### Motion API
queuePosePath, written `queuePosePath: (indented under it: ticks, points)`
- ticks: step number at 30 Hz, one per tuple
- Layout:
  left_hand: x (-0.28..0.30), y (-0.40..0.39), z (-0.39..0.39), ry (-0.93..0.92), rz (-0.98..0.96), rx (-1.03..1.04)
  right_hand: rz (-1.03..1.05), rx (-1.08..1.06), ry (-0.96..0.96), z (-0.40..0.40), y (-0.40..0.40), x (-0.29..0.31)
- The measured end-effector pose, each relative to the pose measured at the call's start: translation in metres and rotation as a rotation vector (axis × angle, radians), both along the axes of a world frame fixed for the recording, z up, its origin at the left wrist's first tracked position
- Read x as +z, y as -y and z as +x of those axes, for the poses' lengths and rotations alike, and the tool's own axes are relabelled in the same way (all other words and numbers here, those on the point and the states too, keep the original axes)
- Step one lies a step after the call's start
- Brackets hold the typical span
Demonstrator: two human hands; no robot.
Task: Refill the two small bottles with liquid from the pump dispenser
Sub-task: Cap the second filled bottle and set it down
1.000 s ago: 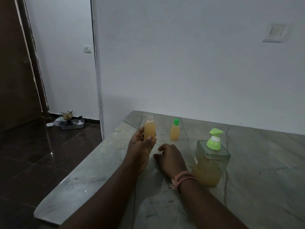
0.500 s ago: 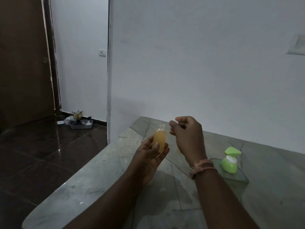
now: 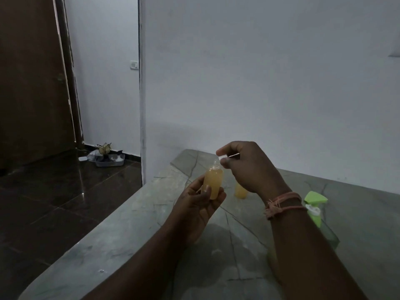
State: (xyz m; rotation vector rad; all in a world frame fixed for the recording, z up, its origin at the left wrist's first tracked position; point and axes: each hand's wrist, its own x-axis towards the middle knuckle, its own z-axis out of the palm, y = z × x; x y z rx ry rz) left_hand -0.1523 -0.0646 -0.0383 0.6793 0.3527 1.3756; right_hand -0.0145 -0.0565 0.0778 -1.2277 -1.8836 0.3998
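Observation:
My left hand grips a small uncapped bottle of orange liquid, upright above the grey stone table. Its threaded neck is bare. My right hand hovers just above and right of that neck, thumb and fingers pinching a small pale piece; I cannot tell what it is. Behind my right wrist stands the second small bottle, its top hidden. The pump dispenser with a green pump head stands at the right, mostly covered by my right forearm.
The table's left edge drops to a dark glossy floor. A small tray of objects lies on that floor by the doorway. A white wall runs along the table's far side, and a brown door is at the far left.
My right hand rose from the table to just over the held bottle's neck, pinching the small piece. My view shifted left, so the dispenser sits nearer the right edge.

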Motion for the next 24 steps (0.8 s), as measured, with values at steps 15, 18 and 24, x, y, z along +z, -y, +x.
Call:
queuePosePath:
  ticks: [15, 18, 24]
  points:
    - [0.002, 0.005, 0.006, -0.162, 0.084, -0.079, -0.062, 0.115, 0.350, 0.022, 0.013, 0.036]
    - [0.002, 0.007, 0.006, -0.180, 0.108, -0.103, -0.057, 0.116, 0.399, 0.024, 0.016, 0.039]
    - [0.004, 0.011, 0.006, -0.160, 0.134, -0.182, -0.085, 0.180, 0.384, 0.032, 0.024, 0.047]
